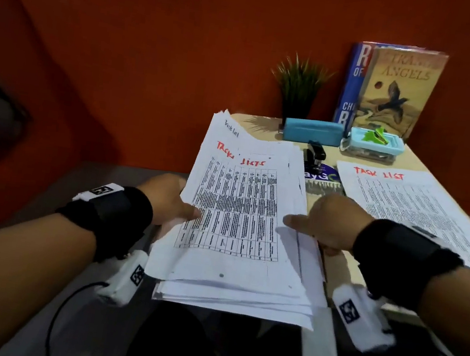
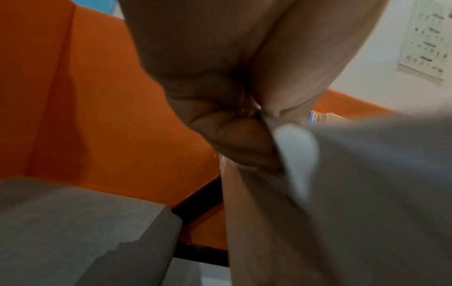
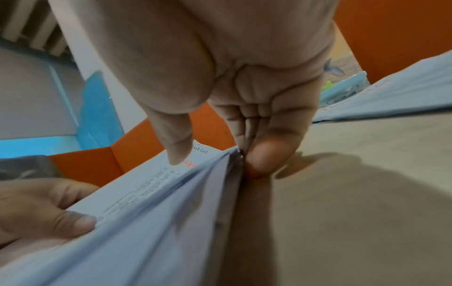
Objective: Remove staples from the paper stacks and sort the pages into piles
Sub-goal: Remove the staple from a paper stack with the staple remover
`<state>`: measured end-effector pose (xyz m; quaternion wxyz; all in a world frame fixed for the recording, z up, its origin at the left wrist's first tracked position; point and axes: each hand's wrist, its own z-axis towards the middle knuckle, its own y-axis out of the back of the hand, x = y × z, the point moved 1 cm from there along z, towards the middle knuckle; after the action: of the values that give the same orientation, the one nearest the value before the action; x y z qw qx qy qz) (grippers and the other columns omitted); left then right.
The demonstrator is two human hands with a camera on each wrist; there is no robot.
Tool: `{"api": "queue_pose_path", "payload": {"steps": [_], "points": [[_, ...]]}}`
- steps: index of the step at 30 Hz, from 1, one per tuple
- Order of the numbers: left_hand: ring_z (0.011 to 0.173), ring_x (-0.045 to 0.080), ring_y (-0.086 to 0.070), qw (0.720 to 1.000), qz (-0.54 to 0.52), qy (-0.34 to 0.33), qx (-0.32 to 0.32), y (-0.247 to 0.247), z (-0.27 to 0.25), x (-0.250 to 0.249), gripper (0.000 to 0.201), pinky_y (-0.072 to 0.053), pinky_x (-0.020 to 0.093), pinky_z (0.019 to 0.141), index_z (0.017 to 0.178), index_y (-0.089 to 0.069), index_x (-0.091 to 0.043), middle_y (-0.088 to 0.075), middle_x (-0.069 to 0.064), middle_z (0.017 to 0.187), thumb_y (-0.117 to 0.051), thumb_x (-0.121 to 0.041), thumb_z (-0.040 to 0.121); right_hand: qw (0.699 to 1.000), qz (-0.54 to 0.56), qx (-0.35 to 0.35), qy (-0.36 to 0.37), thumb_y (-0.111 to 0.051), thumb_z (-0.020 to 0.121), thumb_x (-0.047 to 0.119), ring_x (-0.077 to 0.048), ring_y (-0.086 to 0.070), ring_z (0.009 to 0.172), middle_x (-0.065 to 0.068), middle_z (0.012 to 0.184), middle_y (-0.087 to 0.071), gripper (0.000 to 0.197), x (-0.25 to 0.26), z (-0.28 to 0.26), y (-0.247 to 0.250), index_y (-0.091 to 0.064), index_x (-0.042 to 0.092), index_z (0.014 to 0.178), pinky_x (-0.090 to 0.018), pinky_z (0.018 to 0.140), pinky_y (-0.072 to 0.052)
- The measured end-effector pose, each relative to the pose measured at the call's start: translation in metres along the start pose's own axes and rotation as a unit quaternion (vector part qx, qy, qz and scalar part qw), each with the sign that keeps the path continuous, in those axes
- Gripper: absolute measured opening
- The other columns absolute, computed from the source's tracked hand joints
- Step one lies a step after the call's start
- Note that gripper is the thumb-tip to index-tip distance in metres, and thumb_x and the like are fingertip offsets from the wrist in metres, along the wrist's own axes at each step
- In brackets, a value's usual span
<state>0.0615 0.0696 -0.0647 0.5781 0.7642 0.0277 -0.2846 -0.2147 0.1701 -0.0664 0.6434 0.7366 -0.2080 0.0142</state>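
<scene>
Two hands pinch one loose paper stack (image 1: 239, 226) by its side edges, left hand (image 1: 164, 198) and right hand (image 1: 333, 222) thumbs on top, fingers beneath, beside one flat pile (image 1: 416, 209)

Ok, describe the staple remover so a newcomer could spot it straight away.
Start at the two books propped against the orange wall at the table's far right. Just in front of them sits a pale blue lidded box, right of a plain blue case. The staple remover lies on that lid: small, bright green, the only green thing besides the plant.
</scene>
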Motion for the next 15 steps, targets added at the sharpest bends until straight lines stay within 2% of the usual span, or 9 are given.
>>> {"api": "queue_pose_path", "payload": {"steps": [1, 3, 5, 7, 8, 11, 15], "points": [[0.084, 0.01, -0.068, 1.0, -0.006, -0.011, -0.006, 0.001, 0.0, 0.0, 0.015, -0.047, 0.02, 0.07, 0.096, -0.072, -0.021, -0.074, -0.01, 0.09, -0.078, -0.032, 0.089, 1.0, -0.004, -0.009, -0.008, -0.056, 0.081, 0.07, -0.019, -0.056, 0.053, -0.002, 0.05, -0.054, 0.067, 0.004, 0.004, 0.002, -0.048, 0.011, 0.05, -0.025, 0.052, -0.04], [0.077, 0.008, -0.067, 0.999, -0.033, -0.019, -0.023, 0.006, -0.001, 0.002, 0.012, -0.046, 0.019, 0.064, 0.09, -0.07, -0.021, -0.073, -0.011, 0.084, -0.073, -0.032, 0.093, 0.999, -0.015, -0.033, -0.01, -0.06, 0.079, 0.069, -0.016, -0.057, 0.06, -0.001, 0.059, -0.057, 0.058, 0.007, 0.008, 0.008, -0.052, 0.015, 0.061, -0.026, 0.053, -0.039], [0.064, 0.01, -0.059, 0.998, -0.037, -0.02, -0.038, 0.011, -0.001, 0.004, 0.03, -0.04, 0.02, 0.054, 0.077, -0.065, -0.015, -0.066, -0.006, 0.071, -0.064, -0.036, 0.098, 0.998, -0.018, -0.065, -0.017, -0.064, 0.079, 0.064, -0.017, -0.056, 0.072, -0.002, 0.077, -0.062, 0.049, 0.009, 0.005, 0.017, -0.055, 0.016, 0.082, -0.029, 0.058, -0.04], [0.059, 0.015, -0.048, 0.998, 0.025, -0.025, -0.047, 0.016, -0.003, 0.001, 0.042, -0.032, 0.027, 0.052, 0.07, -0.054, -0.012, -0.054, 0.0, 0.066, -0.053, -0.038, 0.104, 0.997, -0.023, -0.077, -0.021, -0.065, 0.08, 0.063, -0.022, -0.058, 0.083, -0.005, 0.092, -0.065, 0.054, 0.009, 0.003, 0.023, -0.058, 0.014, 0.099, -0.032, 0.066, -0.045], [0.059, 0.018, -0.046, 0.996, 0.063, -0.029, -0.049, 0.017, -0.004, -0.002, 0.045, -0.031, 0.029, 0.053, 0.069, -0.05, -0.012, -0.052, 0.001, 0.066, -0.048, -0.038, 0.106, 0.997, -0.027, -0.07, -0.02, -0.063, 0.081, 0.063, -0.024, -0.061, 0.084, -0.009, 0.093, -0.067, 0.056, 0.01, 0.003, 0.024, -0.062, 0.01, 0.101, -0.034, 0.071, -0.047], [0.066, 0.025, -0.049, 0.988, 0.113, -0.05, -0.088, 0.02, -0.007, -0.009, 0.046, -0.034, 0.034, 0.06, 0.068, -0.048, -0.012, -0.053, 0.005, 0.067, -0.043, -0.036, 0.107, 0.999, -0.024, -0.047, -0.008, -0.056, 0.088, 0.059, -0.028, -0.065, 0.082, -0.015, 0.089, -0.071, 0.058, 0.011, 0.004, 0.027, -0.07, 0.002, 0.091, -0.035, 0.075, -0.051], [0.063, 0.028, -0.049, 0.975, 0.08, -0.101, -0.18, 0.026, -0.012, -0.015, 0.044, -0.036, 0.036, 0.059, 0.068, -0.048, -0.013, -0.053, 0.004, 0.064, -0.042, -0.03, 0.108, 0.997, 0.012, -0.075, -0.003, -0.056, 0.093, 0.049, -0.028, -0.063, 0.089, -0.013, 0.091, -0.068, 0.047, 0.011, 0.003, 0.028, -0.07, 0.004, 0.093, -0.035, 0.081, -0.049]]}}
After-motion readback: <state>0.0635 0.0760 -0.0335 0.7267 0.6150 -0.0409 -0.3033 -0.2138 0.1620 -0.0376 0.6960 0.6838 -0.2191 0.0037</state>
